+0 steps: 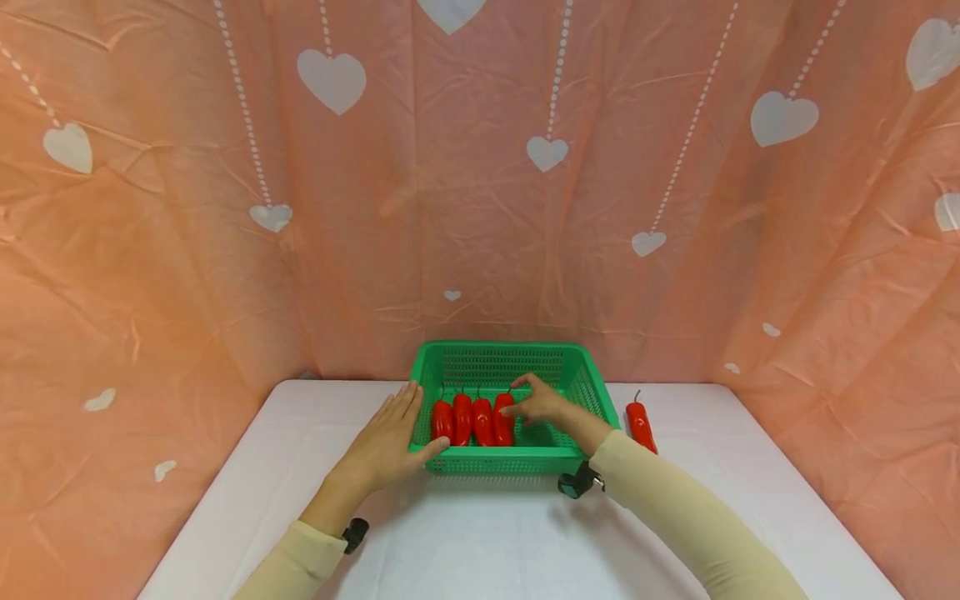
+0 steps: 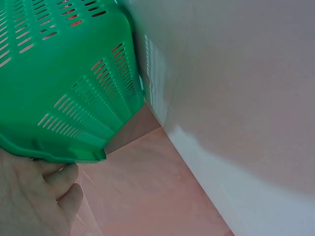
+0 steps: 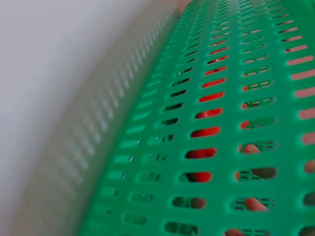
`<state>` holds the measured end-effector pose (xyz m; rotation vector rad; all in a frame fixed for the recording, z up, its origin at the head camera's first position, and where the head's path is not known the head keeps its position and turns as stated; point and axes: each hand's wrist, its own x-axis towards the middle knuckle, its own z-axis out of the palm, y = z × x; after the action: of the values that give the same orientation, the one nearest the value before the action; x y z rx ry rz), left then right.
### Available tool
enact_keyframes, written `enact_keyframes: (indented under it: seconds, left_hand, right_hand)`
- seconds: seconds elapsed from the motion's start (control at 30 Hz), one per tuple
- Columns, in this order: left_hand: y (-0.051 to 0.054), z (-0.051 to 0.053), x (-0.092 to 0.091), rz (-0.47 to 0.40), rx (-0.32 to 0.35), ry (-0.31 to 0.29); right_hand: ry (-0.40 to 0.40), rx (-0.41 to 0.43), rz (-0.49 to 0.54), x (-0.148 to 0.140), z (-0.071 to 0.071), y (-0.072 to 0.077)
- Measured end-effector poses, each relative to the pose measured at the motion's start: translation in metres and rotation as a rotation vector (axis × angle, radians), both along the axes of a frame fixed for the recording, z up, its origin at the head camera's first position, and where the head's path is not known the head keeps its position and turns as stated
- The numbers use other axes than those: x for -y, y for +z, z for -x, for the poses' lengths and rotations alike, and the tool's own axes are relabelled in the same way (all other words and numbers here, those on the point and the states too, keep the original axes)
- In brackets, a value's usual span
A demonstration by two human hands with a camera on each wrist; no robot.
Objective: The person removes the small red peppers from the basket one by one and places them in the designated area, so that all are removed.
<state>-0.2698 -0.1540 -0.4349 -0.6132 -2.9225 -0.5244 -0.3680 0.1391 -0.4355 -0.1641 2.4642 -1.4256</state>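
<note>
A green slotted basket (image 1: 502,454) stands on the table with several red peppers (image 1: 462,417) lying side by side in its left half, stems toward the back. My left hand (image 1: 386,437) rests on the basket's front left corner, fingers straight along the left rim; the left wrist view shows the hand (image 2: 37,196) touching the rim of the basket (image 2: 59,93). Inside the basket, my right hand (image 1: 542,404) has its thumb and a finger at the rightmost pepper (image 1: 504,421). Through the slots of the basket (image 3: 162,147), parts of fingers (image 3: 255,203) and red peppers (image 3: 209,113) show.
One more red pepper (image 1: 641,425) lies on the white table (image 1: 480,533) just right of the basket. Pink curtains (image 1: 480,208) with white hearts hang behind and on both sides.
</note>
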Motion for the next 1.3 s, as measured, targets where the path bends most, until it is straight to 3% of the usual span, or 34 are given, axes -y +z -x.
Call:
enact_keyframes:
  seconds: [0.6, 1.3]
  left_hand:
    - [-0.0025, 0.0001, -0.0005, 0.004, -0.017, 0.005]
    - [0.0022, -0.0018, -0.0021, 0.012, -0.003, -0.002]
  right_hand:
    - [0.017, 0.021, -0.04, -0.0009, -0.0016, -0.0024]
    - [0.053, 0.049, -0.029, 0.0015, -0.0003, -0.0043]
